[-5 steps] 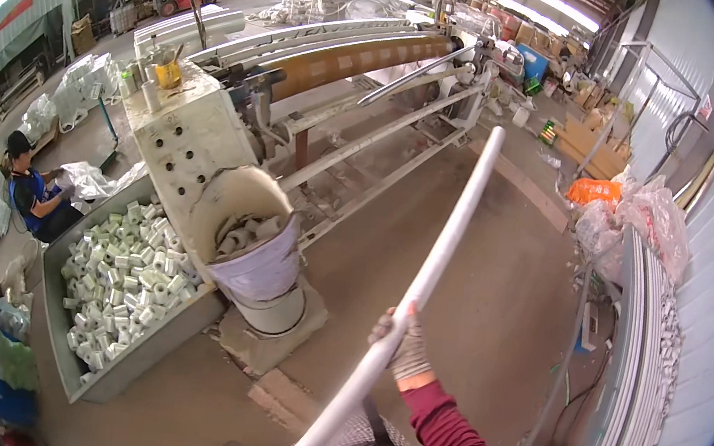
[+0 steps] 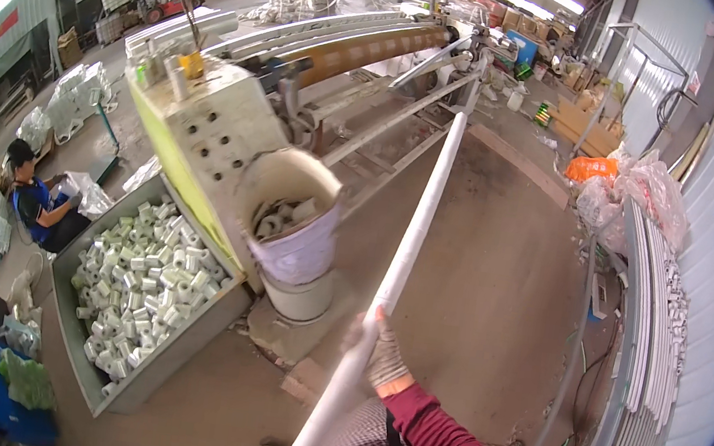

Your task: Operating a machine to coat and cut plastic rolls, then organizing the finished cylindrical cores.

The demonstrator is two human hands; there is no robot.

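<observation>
My right hand (image 2: 382,354), in a grey glove with bare fingertips, is closed round a long white tube (image 2: 417,231). The tube slants up and away from the lower edge, its far end near the frame of a long machine (image 2: 208,118). A maroon cuff and lavender sleeve show on my right arm. My left hand is out of the picture. To the left of the tube, a whitish bucket (image 2: 294,255) holding short pale rolls stands on another bucket. Beside it, a grey bin (image 2: 176,362) is heaped with small wrapped rolls (image 2: 142,280).
Along the right wall lies a stack of long white tubes (image 2: 646,324), with clear plastic bags (image 2: 649,194) and an orange bag (image 2: 591,169) behind. A brown roller (image 2: 370,53) spans the machine. At far left a co-worker (image 2: 40,199) sits handling clear plastic.
The tube and my right hand have shifted left and slightly down in the picture. The machine, buckets and bin appear farther right as the view has turned. My right hand stays on the tube.
</observation>
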